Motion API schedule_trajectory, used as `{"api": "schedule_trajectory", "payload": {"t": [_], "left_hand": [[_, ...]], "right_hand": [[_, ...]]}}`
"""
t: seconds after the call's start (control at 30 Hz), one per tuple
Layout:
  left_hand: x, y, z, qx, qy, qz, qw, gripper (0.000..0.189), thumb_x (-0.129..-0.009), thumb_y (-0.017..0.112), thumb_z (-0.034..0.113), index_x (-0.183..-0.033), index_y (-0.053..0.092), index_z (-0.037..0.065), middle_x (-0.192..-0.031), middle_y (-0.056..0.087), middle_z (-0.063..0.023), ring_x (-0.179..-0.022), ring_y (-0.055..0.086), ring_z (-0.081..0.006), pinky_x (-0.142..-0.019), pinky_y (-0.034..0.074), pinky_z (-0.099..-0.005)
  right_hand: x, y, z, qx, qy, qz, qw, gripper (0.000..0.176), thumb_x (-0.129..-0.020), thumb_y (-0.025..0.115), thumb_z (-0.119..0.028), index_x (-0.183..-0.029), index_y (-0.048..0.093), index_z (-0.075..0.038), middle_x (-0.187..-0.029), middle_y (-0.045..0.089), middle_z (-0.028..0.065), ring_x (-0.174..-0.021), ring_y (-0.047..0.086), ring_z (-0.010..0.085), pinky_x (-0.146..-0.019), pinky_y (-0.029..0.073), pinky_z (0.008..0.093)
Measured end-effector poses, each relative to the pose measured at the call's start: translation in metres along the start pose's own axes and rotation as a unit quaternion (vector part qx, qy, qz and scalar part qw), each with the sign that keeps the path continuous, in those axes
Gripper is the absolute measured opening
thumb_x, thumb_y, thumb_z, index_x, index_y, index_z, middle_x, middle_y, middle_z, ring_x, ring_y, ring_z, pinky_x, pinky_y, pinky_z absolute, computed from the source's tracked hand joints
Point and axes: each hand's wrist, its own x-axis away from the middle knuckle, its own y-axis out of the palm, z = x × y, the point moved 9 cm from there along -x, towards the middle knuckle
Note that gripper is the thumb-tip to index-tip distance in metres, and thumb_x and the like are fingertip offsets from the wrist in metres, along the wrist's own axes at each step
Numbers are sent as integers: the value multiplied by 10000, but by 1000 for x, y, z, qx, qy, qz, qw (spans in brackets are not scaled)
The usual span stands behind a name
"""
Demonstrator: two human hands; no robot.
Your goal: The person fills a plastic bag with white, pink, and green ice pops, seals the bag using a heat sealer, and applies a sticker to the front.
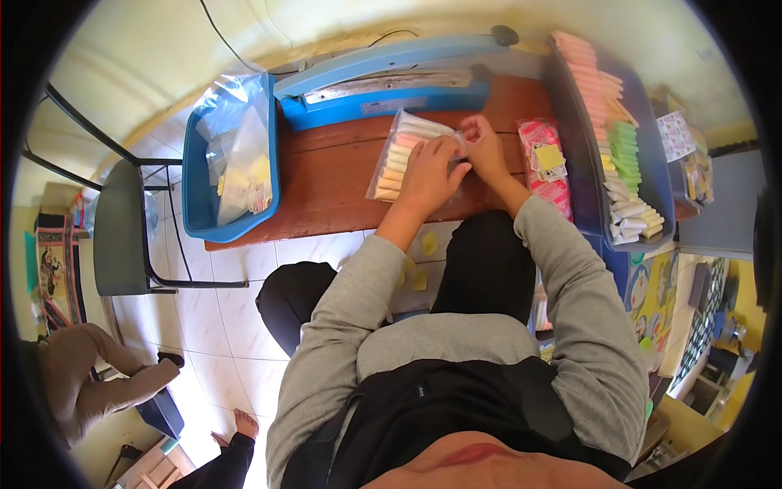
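A clear plastic bag [394,156] lies on the brown wooden table with a row of slim pastel rolls inside, white, pink, yellow and orange. My left hand [432,174] rests over the bag's right part, its fingers holding the bag near its right end and its thumb pointing right. At that same end, my right hand [487,153] has its fingers bent together at the bag's edge in a pinch. Part of the bag is hidden beneath my left hand. Just behind it stands a blue heat sealer [383,102] with its long arm raised.
On the left, a blue tray [191,191] holds clear bags and small labels. A pink packet [544,189] with cards on top lies right of my hands. A dark bin [574,134] holds stacked pink, green and white rolls. A black chair [122,220] stands left; another person's legs [114,375] show lower left.
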Motion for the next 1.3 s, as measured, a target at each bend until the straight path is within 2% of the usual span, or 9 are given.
{"api": "schedule_trajectory", "payload": {"t": [0.13,0.37,0.47,0.57,0.67,0.77,0.87,1.17,1.3], "left_hand": [[9,23,-10,-83,-5,-54,995,190,-859,660,152,-1027,596,90,-1070,634,-79,-1078,573,-305,-1024,390,-479],[20,48,16,-147,14,-84,985,353,-830,703,193,-1159,590,129,-1209,620,-82,-1148,568,-289,-1055,358,-513],[26,54,29,-177,76,-122,974,351,-821,715,202,-1140,599,109,-1200,620,-90,-1103,571,-310,-1033,371,-514],[23,49,41,-119,71,-95,986,324,-843,698,212,-1124,607,80,-1203,613,-107,-1123,558,-326,-1029,369,-493],[17,39,48,-80,62,-51,994,316,-866,674,204,-1139,606,60,-1232,596,-144,-1137,550,-358,-1021,375,-477],[15,29,44,-57,54,-26,997,321,-883,648,179,-1168,598,40,-1264,572,-192,-1150,538,-393,-1015,388,-461],[12,23,39,-47,29,-25,998,308,-900,622,157,-1176,594,25,-1291,549,-214,-1186,518,-401,-1026,389,-455],[7,17,31,-60,-23,-32,997,270,-956,566,160,-1195,583,36,-1374,494,-190,-1271,473,-368,-1071,362,-436],[5,28,30,-51,-19,-44,998,267,-935,586,142,-1179,596,34,-1376,482,-199,-1263,475,-378,-1066,370,-435]], "right_hand": [[23,-18,-67,312,-266,-18,912,105,-808,652,-103,-904,612,-88,-895,650,99,-823,662,271,-681,531,397],[79,-73,-80,493,-181,18,851,138,-824,571,-136,-951,597,-89,-851,661,121,-815,670,308,-665,535,435],[115,-111,-127,405,-88,-84,906,217,-830,614,-164,-1025,678,-91,-876,684,138,-787,674,286,-692,534,395],[118,-193,-169,269,0,-71,960,221,-845,639,-205,-1008,711,-75,-834,697,143,-712,670,254,-683,528,358],[80,-337,-166,394,-32,145,907,212,-893,602,-205,-1061,701,-122,-877,713,117,-791,690,287,-722,539,387],[36,-443,-67,528,72,123,837,208,-857,659,-195,-1035,716,-104,-961,718,98,-892,684,268,-794,529,377],[6,-445,24,484,63,-71,870,216,-833,692,-173,-1028,723,-86,-954,716,101,-884,682,248,-796,528,369],[-43,-352,20,323,44,-252,911,219,-802,732,-206,-971,725,-69,-918,722,90,-856,674,209,-764,518,327],[-77,-339,58,458,-8,-206,865,246,-796,743,-249,-936,695,-52,-886,710,85,-832,666,212,-754,516,333]]}}
